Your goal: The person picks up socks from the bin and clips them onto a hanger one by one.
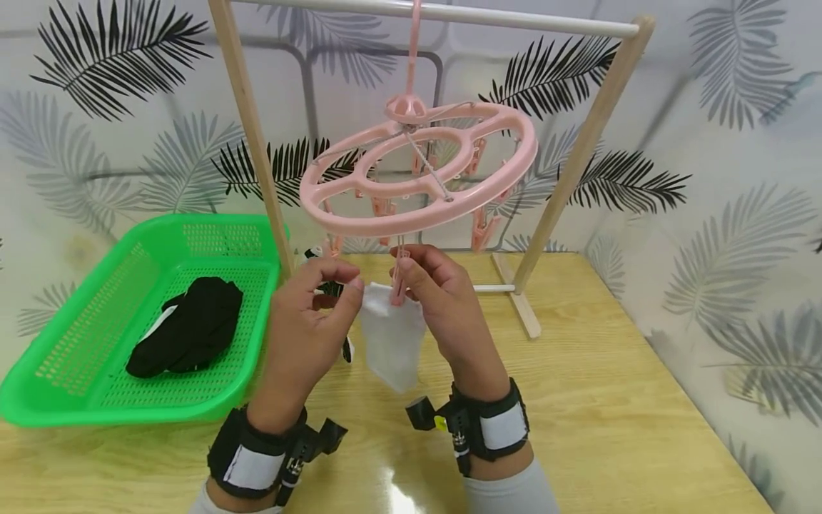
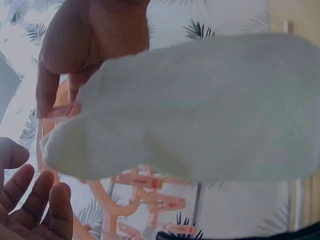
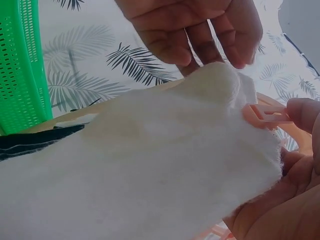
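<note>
A small white sock [image 1: 393,346] hangs from a pink clothespin [image 1: 401,275] below a round pink drying hanger [image 1: 379,225]. My right hand [image 1: 444,303] pinches this clothespin between thumb and fingers, its jaws over the sock's upper edge. Beside the sock's upper left corner is my left hand [image 1: 302,321]; its fingers are loosely bent. In the left wrist view, the left fingers [image 2: 35,200] stand apart from the sock. The right wrist view shows the clothespin [image 3: 267,115] at the sock's edge, with the left fingertips close behind the cloth.
A green basket [image 1: 257,335] on the left holds black clothing [image 1: 193,325] with some white. The hanger hangs from a white bar [image 1: 514,19] on a wooden-legged rack [image 1: 581,164]. Several other clothespins [image 1: 484,230] dangle around it. Behind my left hand is a black-and-white item [image 1: 348,350].
</note>
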The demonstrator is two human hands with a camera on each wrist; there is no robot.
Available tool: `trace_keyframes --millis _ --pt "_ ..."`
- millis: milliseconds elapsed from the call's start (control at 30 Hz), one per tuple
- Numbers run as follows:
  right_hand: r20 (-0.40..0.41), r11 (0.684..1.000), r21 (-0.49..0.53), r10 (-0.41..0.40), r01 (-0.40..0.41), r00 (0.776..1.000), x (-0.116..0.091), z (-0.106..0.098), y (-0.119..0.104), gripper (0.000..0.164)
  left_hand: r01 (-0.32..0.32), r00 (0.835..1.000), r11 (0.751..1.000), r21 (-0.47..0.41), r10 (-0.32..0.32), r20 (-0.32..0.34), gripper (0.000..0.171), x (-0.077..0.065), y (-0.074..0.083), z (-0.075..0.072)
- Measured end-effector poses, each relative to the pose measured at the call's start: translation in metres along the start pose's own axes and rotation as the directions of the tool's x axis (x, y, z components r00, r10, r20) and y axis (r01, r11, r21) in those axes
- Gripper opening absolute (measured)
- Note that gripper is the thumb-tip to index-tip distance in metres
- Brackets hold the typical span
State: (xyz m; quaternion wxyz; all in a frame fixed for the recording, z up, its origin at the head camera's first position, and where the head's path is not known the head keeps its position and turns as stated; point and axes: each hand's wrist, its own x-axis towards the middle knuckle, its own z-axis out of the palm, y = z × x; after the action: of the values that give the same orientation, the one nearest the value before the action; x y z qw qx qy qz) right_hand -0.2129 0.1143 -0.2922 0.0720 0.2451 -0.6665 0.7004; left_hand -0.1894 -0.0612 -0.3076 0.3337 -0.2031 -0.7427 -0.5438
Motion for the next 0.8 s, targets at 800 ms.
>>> trace_keyframes --millis 800 --pt "0.039 1.0 0.022 -0.009 0.008 0.999 -0.001 0.004 -0.001 0.027 -0.075 0.983 0.942 0.327 0.014 0.184 0.038 0.061 0.026 -0.005"
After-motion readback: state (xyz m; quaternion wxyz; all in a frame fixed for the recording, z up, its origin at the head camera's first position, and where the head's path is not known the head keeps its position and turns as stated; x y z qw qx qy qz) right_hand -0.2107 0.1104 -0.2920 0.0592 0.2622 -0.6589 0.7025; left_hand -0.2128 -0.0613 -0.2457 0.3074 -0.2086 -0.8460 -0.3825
